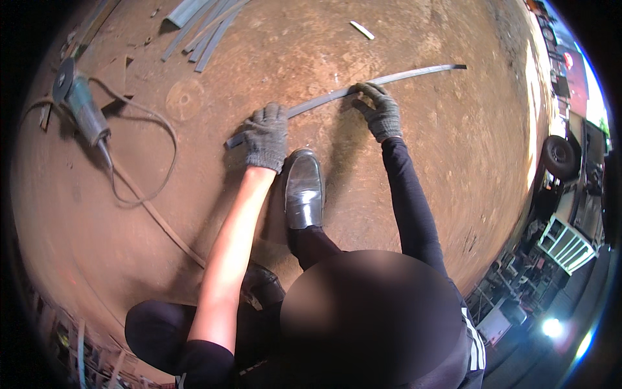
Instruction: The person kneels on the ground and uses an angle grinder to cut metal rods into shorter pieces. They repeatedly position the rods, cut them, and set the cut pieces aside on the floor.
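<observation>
grey gloves, grey metal strip, black shoe, teal grinder, brown floor

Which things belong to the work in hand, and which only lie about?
Apparently in use:
long grey metal strip, touched by left grey-gloved hand and right grey-gloved hand

Lying untouched:
green corded angle grinder
loose grey metal strips
small white stick

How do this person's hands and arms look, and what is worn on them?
The left hand and the right hand each wear a grey knitted glove. The left forearm is bare below a short dark sleeve; a long dark sleeve covers the right arm to about the wrist. White stripes show further up on the right side.
</observation>
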{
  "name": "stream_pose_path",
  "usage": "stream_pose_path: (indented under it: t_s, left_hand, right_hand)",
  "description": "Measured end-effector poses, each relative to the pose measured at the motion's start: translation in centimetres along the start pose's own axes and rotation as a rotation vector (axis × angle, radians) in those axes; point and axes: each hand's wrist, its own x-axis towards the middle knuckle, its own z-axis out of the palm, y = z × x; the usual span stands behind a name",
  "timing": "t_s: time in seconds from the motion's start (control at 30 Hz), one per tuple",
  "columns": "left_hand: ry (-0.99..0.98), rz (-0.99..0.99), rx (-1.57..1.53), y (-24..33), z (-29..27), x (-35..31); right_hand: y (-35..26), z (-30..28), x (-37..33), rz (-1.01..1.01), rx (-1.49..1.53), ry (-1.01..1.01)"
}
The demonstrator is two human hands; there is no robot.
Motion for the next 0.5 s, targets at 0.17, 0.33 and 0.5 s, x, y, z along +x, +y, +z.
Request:
stream_pose_path:
  t_s: [0.17,0.33,0.5]
  left_hand:
    - [-0.02,0.011,-0.016,-0.8,0.3,-0.1]
    - [0.013,0.046,-0.035,-0.9,0.4,-0.1]
    - [-0.101,0.05,0.016,-1.2,-1.0,0.2]
  right_hand:
    - [-1.2,0.2,0.0,0.044,0.043,0.049]
    - [-1.6,-0.2,-0.1,0.129,0.211,0.072]
    - [0.3,-0.1,3.9,0.175,0.124,0.3]
